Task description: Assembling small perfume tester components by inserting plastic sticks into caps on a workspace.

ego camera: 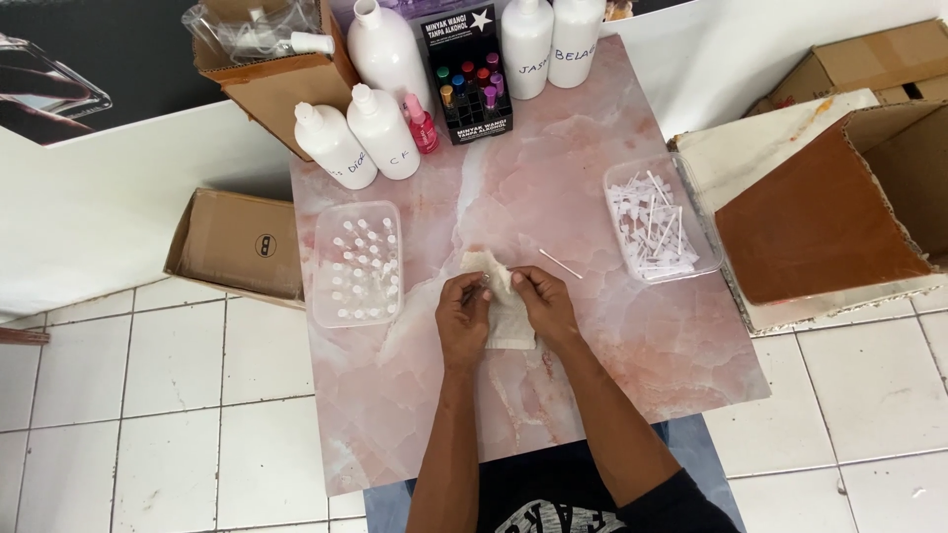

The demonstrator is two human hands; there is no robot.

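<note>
Both hands (pixel 504 308) pinch cream cloth (pixel 506 316) (long axis toward the bottles (pixel 380 128)).

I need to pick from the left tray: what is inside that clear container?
The clear container holds rows of small bottles with white caps, standing upright. Their contents are too small to tell.

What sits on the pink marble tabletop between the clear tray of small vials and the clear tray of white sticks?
In the head view, both hands, left hand and right hand, hold a crumpled pale cloth there; one loose white stick lies beside them.
</note>
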